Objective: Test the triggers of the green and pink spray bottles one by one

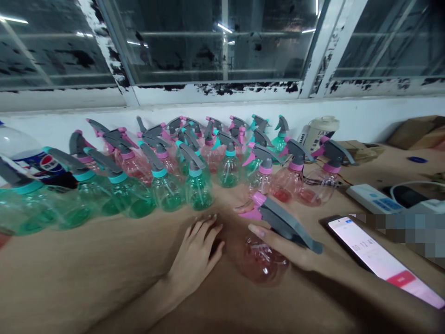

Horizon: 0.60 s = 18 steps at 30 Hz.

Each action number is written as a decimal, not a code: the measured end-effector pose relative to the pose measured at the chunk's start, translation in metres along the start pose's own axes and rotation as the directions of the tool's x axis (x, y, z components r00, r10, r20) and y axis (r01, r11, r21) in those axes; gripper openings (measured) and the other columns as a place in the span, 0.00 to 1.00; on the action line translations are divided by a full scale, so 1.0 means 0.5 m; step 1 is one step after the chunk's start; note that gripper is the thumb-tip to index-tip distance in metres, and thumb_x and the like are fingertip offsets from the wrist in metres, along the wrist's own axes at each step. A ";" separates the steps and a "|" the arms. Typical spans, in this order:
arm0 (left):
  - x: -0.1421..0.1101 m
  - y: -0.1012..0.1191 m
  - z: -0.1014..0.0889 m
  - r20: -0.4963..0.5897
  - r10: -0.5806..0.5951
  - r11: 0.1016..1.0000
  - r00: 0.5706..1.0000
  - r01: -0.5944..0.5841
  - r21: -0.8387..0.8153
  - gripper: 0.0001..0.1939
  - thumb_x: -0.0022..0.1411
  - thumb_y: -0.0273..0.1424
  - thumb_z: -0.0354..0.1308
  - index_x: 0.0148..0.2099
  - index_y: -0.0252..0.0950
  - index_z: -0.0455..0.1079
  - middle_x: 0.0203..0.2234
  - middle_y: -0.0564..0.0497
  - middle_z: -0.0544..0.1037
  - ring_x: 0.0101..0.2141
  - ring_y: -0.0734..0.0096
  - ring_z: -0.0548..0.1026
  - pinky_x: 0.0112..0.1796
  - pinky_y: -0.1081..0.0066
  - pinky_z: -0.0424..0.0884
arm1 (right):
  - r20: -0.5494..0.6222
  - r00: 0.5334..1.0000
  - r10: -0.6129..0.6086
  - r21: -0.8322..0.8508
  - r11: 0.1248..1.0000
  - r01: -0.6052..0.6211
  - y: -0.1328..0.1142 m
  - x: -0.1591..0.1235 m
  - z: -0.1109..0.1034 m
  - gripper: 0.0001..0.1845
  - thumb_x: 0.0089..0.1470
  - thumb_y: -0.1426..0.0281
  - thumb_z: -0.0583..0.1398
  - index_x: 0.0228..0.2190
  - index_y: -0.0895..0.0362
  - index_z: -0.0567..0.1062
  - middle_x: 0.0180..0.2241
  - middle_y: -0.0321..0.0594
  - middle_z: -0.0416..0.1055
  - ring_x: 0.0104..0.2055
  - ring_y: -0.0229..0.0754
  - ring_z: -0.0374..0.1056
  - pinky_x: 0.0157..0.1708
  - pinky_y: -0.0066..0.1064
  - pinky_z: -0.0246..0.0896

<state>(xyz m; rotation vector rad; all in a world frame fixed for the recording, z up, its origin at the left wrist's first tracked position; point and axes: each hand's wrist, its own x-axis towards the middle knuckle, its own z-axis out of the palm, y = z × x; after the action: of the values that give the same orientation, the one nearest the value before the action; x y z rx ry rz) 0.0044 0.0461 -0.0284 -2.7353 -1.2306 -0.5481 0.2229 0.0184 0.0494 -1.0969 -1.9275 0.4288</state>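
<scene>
A pink spray bottle (266,264) with a grey and pink trigger head stands on the table, tilted a little, in front of me. My right hand (278,239) is wrapped around its neck, just under the trigger; the far fingers are partly hidden behind the head. To its left, my left hand (200,241) rests palm down on the wood with its fingers spread, touching no bottle. Just beyond it stands a green spray bottle (200,192) with a teal collar. Another pink spray bottle (318,188) is behind my right hand.
Several green and pink spray bottles crowd the table (104,273) along the wall. A Pepsi bottle (45,162) is at the left. On the right are a paper cup (321,130), a white power strip (373,199) and a phone (378,255) showing a timer.
</scene>
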 end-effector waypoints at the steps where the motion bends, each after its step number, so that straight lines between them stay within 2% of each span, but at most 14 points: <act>1: 0.000 0.001 0.000 0.007 -0.002 1.000 1.000 0.002 0.000 0.15 0.63 0.29 0.49 0.52 0.34 0.64 0.51 0.42 0.68 0.51 0.55 0.65 0.47 0.54 0.63 | -0.002 1.000 0.006 0.048 0.999 -0.006 -0.002 0.000 -0.001 0.11 0.51 0.64 0.54 0.36 0.51 0.72 0.29 0.37 0.73 0.29 0.41 0.70 0.29 0.34 0.69; 4: 0.001 0.002 -0.001 0.032 -0.012 1.000 0.999 0.011 0.010 0.15 0.63 0.30 0.50 0.52 0.34 0.64 0.51 0.42 0.68 0.51 0.54 0.65 0.46 0.53 0.64 | 0.004 1.000 0.027 0.206 0.978 -0.028 -0.007 0.002 -0.004 0.09 0.51 0.67 0.57 0.37 0.51 0.72 0.32 0.37 0.74 0.33 0.43 0.71 0.34 0.36 0.70; 6: 0.000 0.003 -0.001 0.041 -0.018 1.000 0.999 0.017 0.020 0.15 0.63 0.30 0.50 0.52 0.34 0.64 0.51 0.42 0.68 0.51 0.54 0.65 0.46 0.53 0.64 | 0.017 0.999 0.046 0.254 0.966 -0.049 -0.009 0.002 -0.004 0.08 0.51 0.67 0.57 0.35 0.52 0.72 0.33 0.38 0.75 0.34 0.44 0.72 0.37 0.38 0.69; 10: -0.001 0.002 -0.001 0.043 -0.020 0.999 0.999 0.018 0.026 0.15 0.63 0.30 0.51 0.52 0.34 0.65 0.51 0.42 0.68 0.51 0.54 0.64 0.47 0.53 0.63 | 0.050 0.993 0.103 0.242 0.964 -0.112 -0.008 -0.001 -0.001 0.07 0.51 0.67 0.58 0.35 0.52 0.72 0.33 0.38 0.74 0.35 0.44 0.72 0.37 0.39 0.70; 12: -0.001 0.001 -0.001 0.044 -0.018 1.000 0.999 0.017 0.023 0.15 0.63 0.30 0.51 0.52 0.33 0.65 0.51 0.42 0.68 0.51 0.54 0.64 0.47 0.53 0.63 | 0.048 0.993 0.107 0.263 0.958 -0.116 -0.009 -0.002 0.000 0.09 0.51 0.69 0.58 0.36 0.52 0.72 0.35 0.39 0.74 0.36 0.44 0.72 0.38 0.39 0.70; 18: 0.001 0.000 0.000 0.037 -0.018 0.999 0.999 0.017 0.028 0.16 0.63 0.30 0.50 0.52 0.33 0.65 0.51 0.41 0.68 0.50 0.54 0.65 0.46 0.54 0.64 | 0.010 0.994 0.110 0.235 0.966 -0.110 -0.008 -0.003 0.003 0.07 0.51 0.66 0.57 0.34 0.51 0.72 0.31 0.38 0.74 0.32 0.44 0.72 0.35 0.40 0.71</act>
<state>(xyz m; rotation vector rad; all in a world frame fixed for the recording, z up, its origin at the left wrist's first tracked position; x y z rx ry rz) 0.0044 0.0463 -0.0281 -2.7265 -1.2621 -0.4812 0.2198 0.0154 0.0503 -1.0498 -1.7655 0.6980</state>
